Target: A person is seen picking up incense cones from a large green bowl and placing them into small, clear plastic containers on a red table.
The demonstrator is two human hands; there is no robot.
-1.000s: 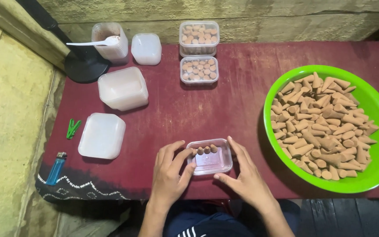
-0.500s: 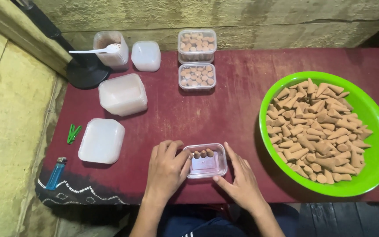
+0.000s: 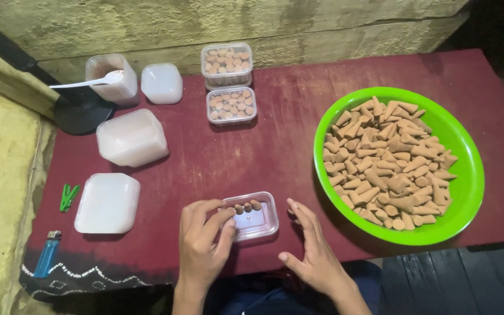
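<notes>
A small clear plastic box (image 3: 254, 220) sits at the near edge of the dark red table (image 3: 275, 146), with a row of three brown cones (image 3: 247, 206) along its far side. My left hand (image 3: 204, 242) rests on the box's left end, fingers curled over its rim. My right hand (image 3: 310, 248) hovers just right of the box, fingers spread, holding nothing. A round green bowl (image 3: 468, 169) heaped with brown cones (image 3: 389, 163) stands at the right.
Two filled clear boxes (image 3: 228, 81) stand at the back. Stacks of empty boxes (image 3: 130, 137) and lids (image 3: 107, 203) lie at the left, with a cup and white spoon (image 3: 107, 79), a green clip (image 3: 68, 196) and a blue lighter (image 3: 46, 254).
My right hand has come off the box and drawn slightly to the right. My left hand stays on the box's left end.
</notes>
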